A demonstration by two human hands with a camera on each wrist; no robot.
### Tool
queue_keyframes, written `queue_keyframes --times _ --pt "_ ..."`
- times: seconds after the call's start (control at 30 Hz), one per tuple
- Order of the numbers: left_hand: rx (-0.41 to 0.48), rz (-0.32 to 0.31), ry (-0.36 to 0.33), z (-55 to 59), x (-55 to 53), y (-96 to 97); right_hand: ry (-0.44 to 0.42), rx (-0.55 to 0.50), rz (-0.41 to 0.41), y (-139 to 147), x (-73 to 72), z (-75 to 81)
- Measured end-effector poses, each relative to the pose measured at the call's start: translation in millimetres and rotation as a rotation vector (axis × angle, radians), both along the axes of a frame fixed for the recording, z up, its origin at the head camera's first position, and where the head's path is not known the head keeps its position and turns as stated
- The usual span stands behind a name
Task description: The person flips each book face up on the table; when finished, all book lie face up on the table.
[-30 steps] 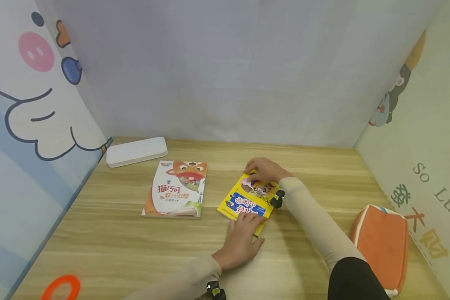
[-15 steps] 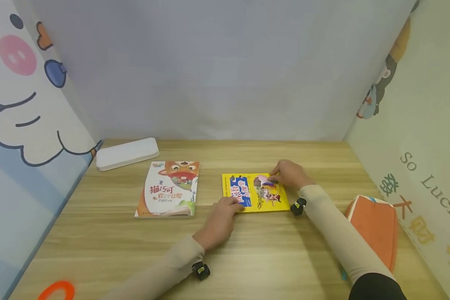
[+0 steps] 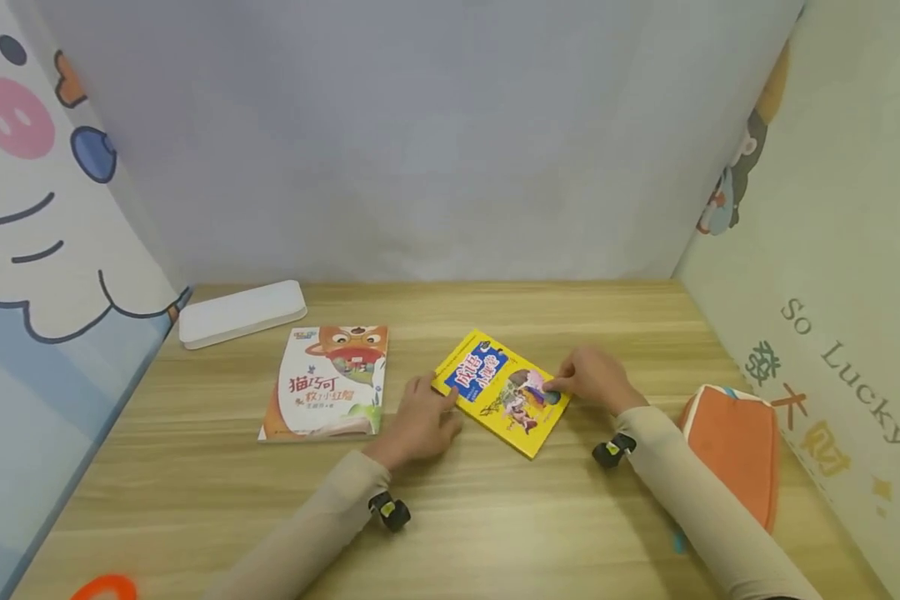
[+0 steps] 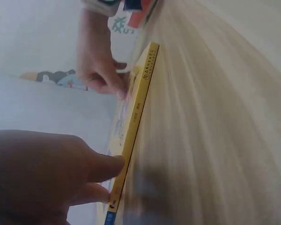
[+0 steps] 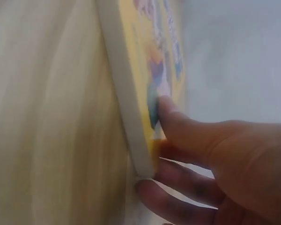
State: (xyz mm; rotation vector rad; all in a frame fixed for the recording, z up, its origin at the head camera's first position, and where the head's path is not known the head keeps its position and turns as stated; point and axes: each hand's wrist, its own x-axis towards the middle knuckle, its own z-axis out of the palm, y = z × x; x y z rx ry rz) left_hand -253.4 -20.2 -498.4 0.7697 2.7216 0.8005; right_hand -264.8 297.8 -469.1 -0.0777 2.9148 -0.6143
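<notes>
A yellow book (image 3: 506, 392) with a blue title panel lies slantwise on the wooden table. My right hand (image 3: 596, 379) pinches its right corner; in the right wrist view the thumb (image 5: 171, 112) presses the cover while other fingers curl at the corner, their tips partly hidden. At the book's left corner is my left hand (image 3: 420, 421). In the left wrist view its extended fingertips (image 4: 113, 166) touch the spine and cover edge near one end. Left of this hand a white picture book (image 3: 326, 383) with a fox-like orange animal lies face up.
A long white case (image 3: 243, 312) stands at the table's back left. An orange pouch (image 3: 735, 454) lies at the right, partly behind the right forearm. Part of an orange-red ring (image 3: 105, 587) shows at the front left. Printed panels flank the wooden table (image 3: 495, 533).
The yellow book has turned clockwise, its title going from upside down to nearly upright. Both hands have shifted around its edges, the right one coming down to the right corner. The view has shifted slightly.
</notes>
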Motion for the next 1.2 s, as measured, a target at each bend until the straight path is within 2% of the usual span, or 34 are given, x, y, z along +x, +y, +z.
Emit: queue_keyframes --times 0.13,0.27,0.43,0.53,0.63,0.7,0.77,0.87,0.93,1.0,1.07,1.2 --pt "0.045 0.053 -0.09 -2.5 -1.7 -0.7 -0.051 -0.069 0.019 3.4 3.1 -0.5" --pt "0.091 0.106 -0.178 2.6 6.9 -0.6 -0.107 -0.117 0.086 6.2 -4.0 4.1" --pt "0.141 0.081 -0.246 6.1 17.4 3.7 -0.151 -0.171 0.178 9.1 -9.3 10.4" --pt "0.152 0.074 -0.247 2.0 15.7 5.4 -0.163 -0.206 0.202 6.9 -5.8 6.0" --pt "0.143 0.079 -0.212 -12.4 3.6 6.3 -0.161 -0.224 0.211 -3.2 2.6 0.7" --pt "0.142 0.092 -0.203 -13.9 -4.9 7.3 -0.153 -0.231 0.208 -12.6 9.3 -1.8" --pt "0.146 0.109 -0.206 -11.7 -13.0 8.4 -0.152 -0.24 0.196 -22.1 16.3 -2.6" --pt "0.184 0.139 -0.289 2.7 -19.5 10.7 -0.15 -0.262 0.167 -32.8 25.2 -4.1" --pt "0.199 0.145 -0.331 4.6 -23.6 12.0 -0.137 -0.268 0.155 -37.4 29.8 -4.2" --pt "0.202 0.134 -0.348 5.0 -24.5 11.2 -0.108 -0.27 0.147 -40.5 32.8 -4.2" --pt "0.197 0.102 -0.332 3.4 -22.2 7.2 -0.073 -0.271 0.137 -42.3 34.6 -4.1" --pt "0.193 0.038 -0.313 0.9 -6.1 -9.4 -0.007 -0.249 0.133 -41.9 35.0 -4.9"
